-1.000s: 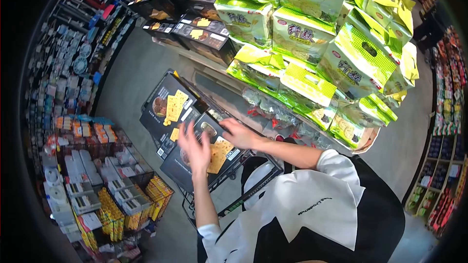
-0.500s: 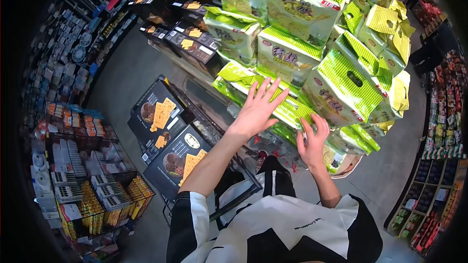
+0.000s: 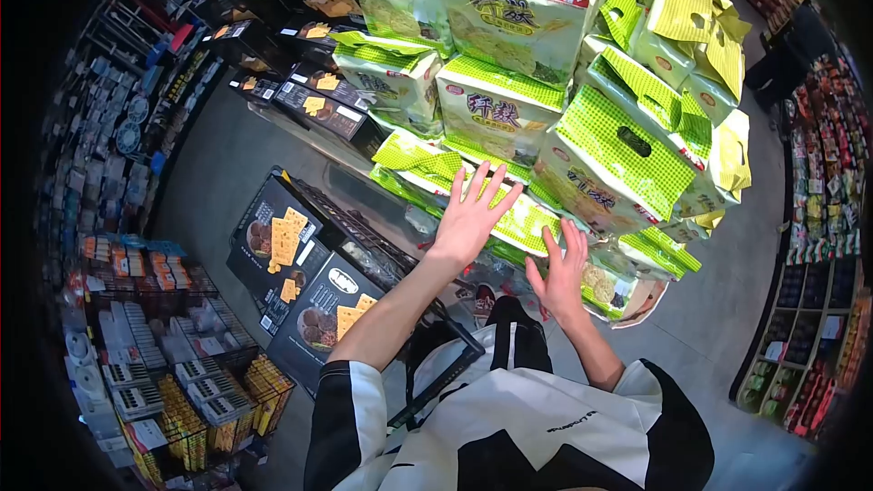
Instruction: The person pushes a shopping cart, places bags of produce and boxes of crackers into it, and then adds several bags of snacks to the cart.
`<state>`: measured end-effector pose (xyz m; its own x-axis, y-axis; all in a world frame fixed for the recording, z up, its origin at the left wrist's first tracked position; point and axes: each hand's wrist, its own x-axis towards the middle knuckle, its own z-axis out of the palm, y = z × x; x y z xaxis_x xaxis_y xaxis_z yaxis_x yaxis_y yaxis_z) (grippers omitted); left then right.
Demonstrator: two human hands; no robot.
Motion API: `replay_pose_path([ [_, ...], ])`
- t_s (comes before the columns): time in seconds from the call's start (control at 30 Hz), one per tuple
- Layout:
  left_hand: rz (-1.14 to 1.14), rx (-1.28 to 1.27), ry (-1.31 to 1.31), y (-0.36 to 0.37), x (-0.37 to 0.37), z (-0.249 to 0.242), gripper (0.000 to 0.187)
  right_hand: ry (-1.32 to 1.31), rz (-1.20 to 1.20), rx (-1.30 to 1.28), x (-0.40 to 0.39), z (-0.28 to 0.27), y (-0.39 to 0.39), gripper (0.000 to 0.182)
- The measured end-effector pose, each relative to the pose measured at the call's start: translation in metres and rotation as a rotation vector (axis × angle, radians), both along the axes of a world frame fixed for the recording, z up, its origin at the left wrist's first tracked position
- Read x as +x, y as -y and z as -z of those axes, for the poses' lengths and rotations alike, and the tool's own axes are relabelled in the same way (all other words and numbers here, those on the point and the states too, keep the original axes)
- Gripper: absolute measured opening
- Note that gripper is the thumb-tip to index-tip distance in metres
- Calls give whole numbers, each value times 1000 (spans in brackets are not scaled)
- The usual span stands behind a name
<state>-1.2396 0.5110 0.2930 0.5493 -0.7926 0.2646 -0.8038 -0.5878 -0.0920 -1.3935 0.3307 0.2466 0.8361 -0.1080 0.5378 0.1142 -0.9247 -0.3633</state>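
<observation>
My left hand lies with fingers spread on a green-topped snack bag at the near edge of the stack. Close to its right, my right hand has its fingers stretched and slightly curved, their tips at the same green checked bag tops. Neither hand is wrapped round a bag. Just beyond stands a bag with a cut-out handle. Behind my left hand rises another upright snack bag, with larger ones above it.
Black cracker boxes lie in a dark cart at my left. More black boxes are stacked left of the bags. A wire rack stands lower left, and store shelves line the right. Someone in dark clothes is farther back.
The view has shifted, so the bags sit further left and the cart boxes a little lower in the picture. Both hands stay at the front bags, with fingers still spread.
</observation>
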Motion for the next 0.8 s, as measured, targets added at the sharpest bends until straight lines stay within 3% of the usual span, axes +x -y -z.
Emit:
replay_pose_path([
  [0.17, 50, -102, -24, -8, -7, 2, 78, -28, -57, 138, -11, 15, -2, 64],
  [0.27, 143, -132, -71, -9, -2, -1, 65, 1, -112, 291, -10, 22, 0, 73],
  [0.37, 236, -230, -53, -7, -5, -7, 56, 43, -56, 320, -12, 30, -1, 93],
  [0.5, 289, -313, -56, -13, -21, -17, 55, 34, -25, 572, -25, 40, 5, 117],
  [0.6, 327, -397, -227, -20, -36, -31, 53, 4, -140, 907, -37, 39, 2, 122],
  [0.67, 367, -439, -255, -24, -45, -41, 54, 6, -153, 889, -44, 54, 12, 125],
  [0.77, 352, -479, -259, -42, -57, -61, 57, -30, -157, 682, -57, 21, 8, 121],
  [0.8, 341, -501, -258, -52, -60, -71, 58, 11, -178, 766, -54, 20, 7, 119],
])
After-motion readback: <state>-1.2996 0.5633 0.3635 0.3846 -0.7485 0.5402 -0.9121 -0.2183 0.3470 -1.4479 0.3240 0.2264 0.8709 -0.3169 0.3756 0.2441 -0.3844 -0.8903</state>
